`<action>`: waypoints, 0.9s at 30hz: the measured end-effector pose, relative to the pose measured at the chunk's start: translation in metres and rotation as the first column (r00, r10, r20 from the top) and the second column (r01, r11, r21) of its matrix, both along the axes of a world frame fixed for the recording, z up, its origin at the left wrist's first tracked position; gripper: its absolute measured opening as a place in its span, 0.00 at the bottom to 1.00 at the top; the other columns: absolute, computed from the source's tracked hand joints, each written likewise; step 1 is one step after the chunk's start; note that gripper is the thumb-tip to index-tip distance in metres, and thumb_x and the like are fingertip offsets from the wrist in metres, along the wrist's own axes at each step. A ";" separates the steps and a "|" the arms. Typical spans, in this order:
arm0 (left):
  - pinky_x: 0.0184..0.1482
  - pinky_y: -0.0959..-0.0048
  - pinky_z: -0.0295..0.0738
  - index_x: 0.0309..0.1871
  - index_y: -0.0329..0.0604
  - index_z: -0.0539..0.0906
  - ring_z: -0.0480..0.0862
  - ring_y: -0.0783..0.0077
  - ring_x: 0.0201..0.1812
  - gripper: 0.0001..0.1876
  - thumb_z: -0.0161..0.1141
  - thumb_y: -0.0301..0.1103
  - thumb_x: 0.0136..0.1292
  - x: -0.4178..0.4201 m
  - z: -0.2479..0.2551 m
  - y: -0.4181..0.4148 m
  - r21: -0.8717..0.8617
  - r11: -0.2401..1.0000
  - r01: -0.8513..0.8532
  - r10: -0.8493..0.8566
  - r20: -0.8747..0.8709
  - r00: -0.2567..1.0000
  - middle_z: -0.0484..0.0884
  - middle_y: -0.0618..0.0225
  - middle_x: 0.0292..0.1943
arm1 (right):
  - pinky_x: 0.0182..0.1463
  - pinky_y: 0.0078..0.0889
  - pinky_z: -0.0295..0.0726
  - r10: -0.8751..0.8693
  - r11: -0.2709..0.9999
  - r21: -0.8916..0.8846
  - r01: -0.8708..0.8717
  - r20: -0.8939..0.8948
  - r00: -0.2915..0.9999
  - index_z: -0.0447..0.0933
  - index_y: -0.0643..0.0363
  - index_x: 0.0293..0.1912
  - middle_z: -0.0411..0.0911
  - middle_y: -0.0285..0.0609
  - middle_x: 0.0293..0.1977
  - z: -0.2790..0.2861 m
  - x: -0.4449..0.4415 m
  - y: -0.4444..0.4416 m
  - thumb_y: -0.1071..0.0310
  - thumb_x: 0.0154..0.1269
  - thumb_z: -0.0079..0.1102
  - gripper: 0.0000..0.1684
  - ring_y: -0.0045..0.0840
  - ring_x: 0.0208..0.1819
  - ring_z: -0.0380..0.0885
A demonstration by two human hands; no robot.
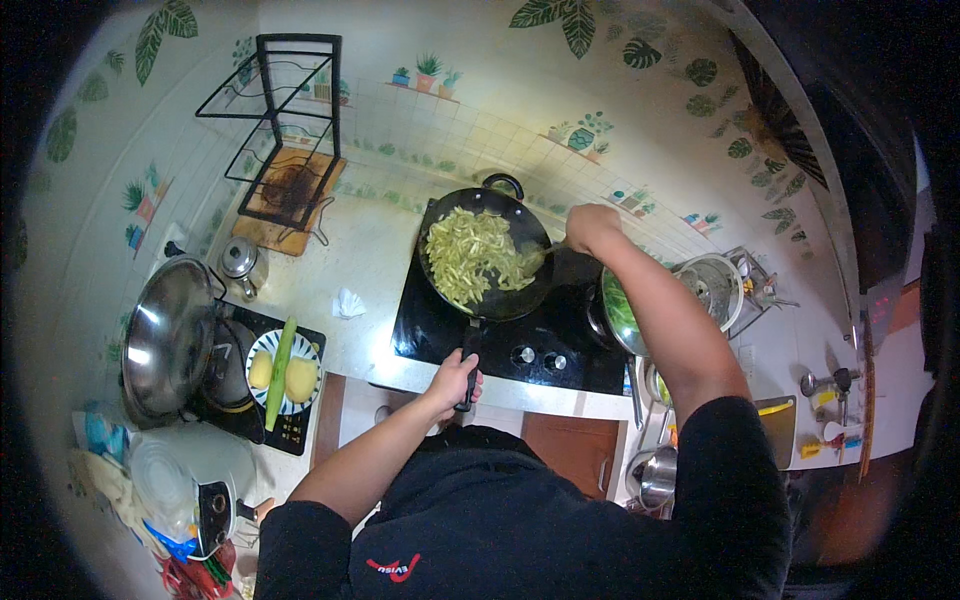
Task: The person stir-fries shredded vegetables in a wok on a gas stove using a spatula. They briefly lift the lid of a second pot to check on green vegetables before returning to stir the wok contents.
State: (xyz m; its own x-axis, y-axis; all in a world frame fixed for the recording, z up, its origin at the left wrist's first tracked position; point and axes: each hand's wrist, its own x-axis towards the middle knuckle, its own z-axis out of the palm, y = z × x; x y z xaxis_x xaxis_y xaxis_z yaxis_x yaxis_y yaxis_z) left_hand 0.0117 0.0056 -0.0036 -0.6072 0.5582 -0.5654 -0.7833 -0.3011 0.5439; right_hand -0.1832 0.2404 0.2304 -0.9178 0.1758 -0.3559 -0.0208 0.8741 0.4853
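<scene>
A black wok stands on the black cooktop, holding a heap of pale green sliced vegetable. My left hand is closed around the wok's black handle, which points towards me. On the wok's right side, my right hand grips a spatula or turner; its far end lies among the slices, and its exact shape is hard to tell. Under my right forearm, a pot with leafy greens is partly hidden.
Left of the cooktop, a striped plate bears peeled potatoes and a long green vegetable. Beside it leans a large steel wok or pan. A black wire rack rises behind, on a scorched wooden board. A colander stands right.
</scene>
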 end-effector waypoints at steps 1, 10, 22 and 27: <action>0.22 0.72 0.72 0.53 0.47 0.67 0.76 0.73 0.22 0.11 0.52 0.42 0.82 0.000 0.003 0.001 -0.012 1.000 0.007 -0.007 -0.008 1.000 0.77 0.68 0.29 | 0.47 0.48 0.87 -0.041 0.997 -0.059 0.039 -0.027 0.999 0.90 0.57 0.44 0.88 0.51 0.47 -0.014 -0.004 0.009 0.66 0.61 0.62 0.14 0.45 0.48 0.88; 0.23 0.70 0.73 0.50 0.48 0.66 0.76 0.72 0.22 0.10 0.52 0.41 0.82 -0.001 0.004 -0.002 -0.030 0.999 -0.012 0.012 0.004 1.000 0.77 0.66 0.29 | 0.46 0.47 0.86 0.005 0.998 0.062 -0.012 0.122 0.992 0.90 0.60 0.38 0.89 0.53 0.43 0.029 -0.024 0.000 0.65 0.55 0.63 0.14 0.48 0.47 0.88; 0.24 0.72 0.74 0.49 0.49 0.68 0.77 0.74 0.24 0.09 0.50 0.42 0.82 0.000 0.012 -0.004 -0.064 0.998 0.028 -0.028 -0.011 1.000 0.77 0.69 0.28 | 0.52 0.50 0.85 -0.049 0.997 -0.051 0.049 0.011 0.999 0.87 0.64 0.45 0.87 0.58 0.47 0.004 -0.009 0.040 0.64 0.58 0.65 0.18 0.51 0.51 0.86; 0.22 0.70 0.72 0.50 0.45 0.68 0.77 0.71 0.22 0.10 0.50 0.41 0.82 -0.002 0.021 -0.003 -0.094 0.995 0.042 -0.045 -0.038 0.998 0.77 0.68 0.27 | 0.49 0.50 0.85 -0.154 0.964 -0.204 0.169 0.088 0.984 0.89 0.58 0.45 0.87 0.58 0.44 -0.108 -0.060 0.133 0.63 0.63 0.64 0.14 0.48 0.49 0.87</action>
State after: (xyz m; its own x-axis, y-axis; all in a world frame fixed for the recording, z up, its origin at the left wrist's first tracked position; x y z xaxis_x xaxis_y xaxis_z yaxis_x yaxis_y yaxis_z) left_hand 0.0098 0.0026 0.0176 -0.6069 0.5304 -0.5918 -0.7713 -0.2135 0.5996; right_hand -0.2431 0.3738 0.1226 -0.8547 0.2339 -0.4634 0.1013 0.9507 0.2931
